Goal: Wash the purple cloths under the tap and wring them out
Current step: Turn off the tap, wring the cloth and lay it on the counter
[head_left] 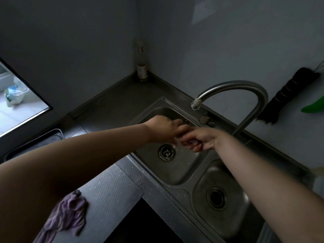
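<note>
Both hands are meeting over the left basin of the double sink [177,174], just above its drain [166,152]. The right hand [199,139] is curling its fingers round a wadded purple cloth [191,142], its grip closing tightly on it. The left hand [163,128] is clenching against the same wad from the other side, though the cloth is hiding inside that grip. Drops are spattering near the drain. The tap [233,95] is arching over the hands, its spout just above and behind them. A second purple cloth [70,216] is lying crumpled on the table [112,188], partly behind the left forearm. A bottle [142,67] is standing in the corner, and a dark brush [287,95] is leaning by the wall.
</note>
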`<control>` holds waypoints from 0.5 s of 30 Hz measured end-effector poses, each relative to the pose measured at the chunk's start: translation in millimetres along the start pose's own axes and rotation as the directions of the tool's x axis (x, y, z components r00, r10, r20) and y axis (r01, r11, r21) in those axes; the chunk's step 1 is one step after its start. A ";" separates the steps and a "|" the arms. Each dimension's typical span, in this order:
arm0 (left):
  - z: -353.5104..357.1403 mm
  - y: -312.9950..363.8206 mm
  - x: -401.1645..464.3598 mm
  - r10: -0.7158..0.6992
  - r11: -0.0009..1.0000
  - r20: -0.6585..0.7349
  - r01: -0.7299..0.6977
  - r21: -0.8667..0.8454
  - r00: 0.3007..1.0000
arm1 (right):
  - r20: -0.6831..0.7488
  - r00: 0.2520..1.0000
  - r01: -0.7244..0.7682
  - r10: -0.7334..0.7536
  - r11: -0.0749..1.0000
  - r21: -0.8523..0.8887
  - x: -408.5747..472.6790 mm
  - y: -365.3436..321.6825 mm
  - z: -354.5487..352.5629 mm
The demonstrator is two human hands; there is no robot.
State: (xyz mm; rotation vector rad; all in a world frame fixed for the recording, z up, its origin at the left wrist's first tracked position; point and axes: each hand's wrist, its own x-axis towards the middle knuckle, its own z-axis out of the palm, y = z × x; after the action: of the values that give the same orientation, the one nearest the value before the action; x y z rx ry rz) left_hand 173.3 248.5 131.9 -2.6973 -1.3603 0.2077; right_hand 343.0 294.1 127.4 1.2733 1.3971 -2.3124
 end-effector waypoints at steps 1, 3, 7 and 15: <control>0.1 1.8 -0.8 -0.034 0.998 0.016 0.035 -0.053 0.999 | 0.008 1.000 0.027 -0.027 1.000 0.006 -1.1 -0.7 -3.2; -1.0 1.6 -2.2 -0.165 0.959 0.057 0.174 -0.222 0.985 | -0.015 0.991 0.135 -0.134 0.985 0.107 -1.7 -0.2 -7.2; 4.4 7.1 -1.5 -0.513 0.470 0.292 0.549 -0.691 0.807 | -0.327 0.864 0.373 -0.384 0.923 -0.098 -3.1 11.9 4.8; -12.4 18.6 6.0 0.194 -0.603 0.607 0.581 -0.546 0.771 | 0.163 0.280 0.066 -0.946 -0.151 -0.986 10.5 29.0 -10.3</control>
State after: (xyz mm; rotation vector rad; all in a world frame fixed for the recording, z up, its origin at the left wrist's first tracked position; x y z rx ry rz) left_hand 193.6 241.8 140.6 -2.3622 -4.2254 -1.5589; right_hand 357.4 289.1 98.7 0.9282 3.5120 -0.0598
